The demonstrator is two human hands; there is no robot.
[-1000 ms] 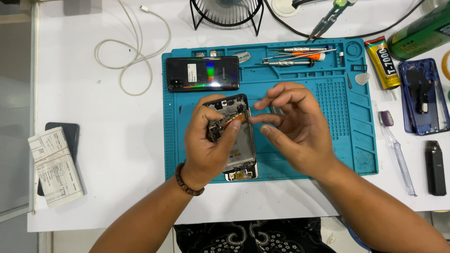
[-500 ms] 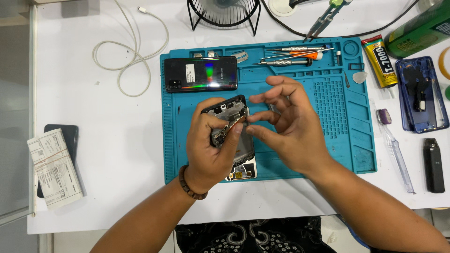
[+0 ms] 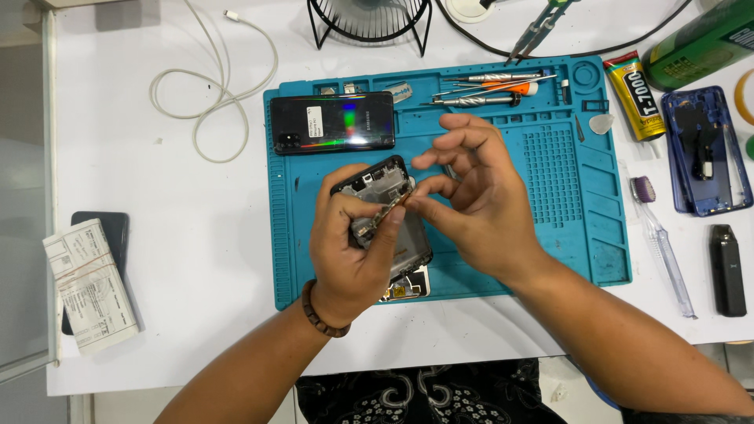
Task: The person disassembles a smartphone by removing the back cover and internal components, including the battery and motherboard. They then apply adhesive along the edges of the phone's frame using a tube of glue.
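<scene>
My left hand [image 3: 353, 251] grips an opened phone body [image 3: 377, 184] over the teal repair mat [image 3: 550, 180], thumb pressed across its exposed inner parts. My right hand [image 3: 471, 192] meets it from the right, thumb and forefinger pinching a thin brownish strip [image 3: 390, 210] at the phone's middle. A dark glossy back cover [image 3: 331, 122] lies flat on the mat just beyond the hands. Below my left wrist a small metal-framed part [image 3: 408, 286] peeks out on the mat.
Screwdrivers and tweezers [image 3: 487, 88] lie along the mat's far edge. A glue tube [image 3: 635, 96], a blue phone frame [image 3: 705, 149], a clear brush [image 3: 664, 243] and a small black device [image 3: 727, 269] sit right. White cable [image 3: 212, 86], dark phone with paper bundle [image 3: 90, 283] left.
The camera view has shifted slightly. My right fingers have closed in on the strip at the phone's middle; my left hand keeps its grip on the phone.
</scene>
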